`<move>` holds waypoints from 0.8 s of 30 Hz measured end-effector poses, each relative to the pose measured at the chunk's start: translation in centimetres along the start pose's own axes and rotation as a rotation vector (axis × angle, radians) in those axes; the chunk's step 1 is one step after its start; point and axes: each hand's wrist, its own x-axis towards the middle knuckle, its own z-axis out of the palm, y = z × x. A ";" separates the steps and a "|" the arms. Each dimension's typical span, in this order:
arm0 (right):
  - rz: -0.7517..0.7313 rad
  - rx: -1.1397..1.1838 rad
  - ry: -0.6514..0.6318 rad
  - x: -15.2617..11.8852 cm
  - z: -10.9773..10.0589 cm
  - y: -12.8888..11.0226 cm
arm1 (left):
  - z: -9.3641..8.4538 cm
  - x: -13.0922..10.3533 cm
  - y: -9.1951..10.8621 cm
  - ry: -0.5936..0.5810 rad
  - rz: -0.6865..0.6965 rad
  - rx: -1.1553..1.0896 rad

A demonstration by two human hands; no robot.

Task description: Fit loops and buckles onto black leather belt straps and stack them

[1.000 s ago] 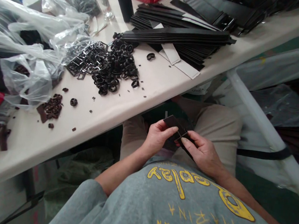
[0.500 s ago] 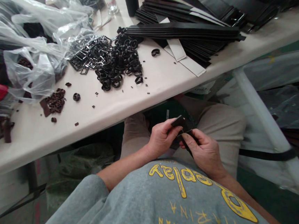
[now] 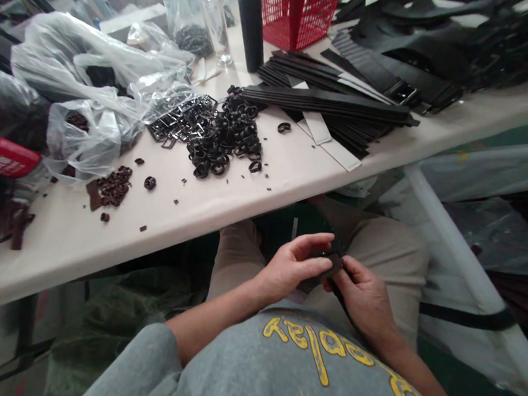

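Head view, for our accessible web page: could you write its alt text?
Left hand and right hand hold a dark strip above a lap, beside a pale table bearing black loops, black strips and a red basket.

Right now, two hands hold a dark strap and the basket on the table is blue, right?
No, the basket is red, not blue, as the head view shows. It is on the table, and the left hand and right hand hold a dark strap.

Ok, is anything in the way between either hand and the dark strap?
Nothing visible. The left hand's thumb lies over the dark strap, and the right hand grips it. The table edge is beyond them, not between. Undersides are hidden.
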 end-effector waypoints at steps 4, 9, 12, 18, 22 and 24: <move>-0.018 -0.083 -0.039 -0.2 -0.3 0.0 | -1.0 0.8 -0.2 -0.106 -0.277 -0.102; 0.025 -0.127 -0.102 -0.4 -0.5 1.2 | -1.7 1.1 -0.1 -0.004 -0.238 -0.121; 0.026 -0.160 -0.170 -0.2 -0.9 2.3 | -1.8 0.9 -0.1 0.005 -0.209 0.000; 0.107 -0.141 -0.422 -0.6 -3.9 5.0 | -3.4 0.8 0.7 -0.067 -0.130 0.179; 0.263 -0.203 -0.520 -3.0 -7.2 4.5 | -4.9 0.2 1.6 -0.199 -0.157 0.264; 0.294 -0.242 -0.532 -4.1 -8.9 3.0 | -5.1 -0.1 1.6 -0.278 -0.196 0.353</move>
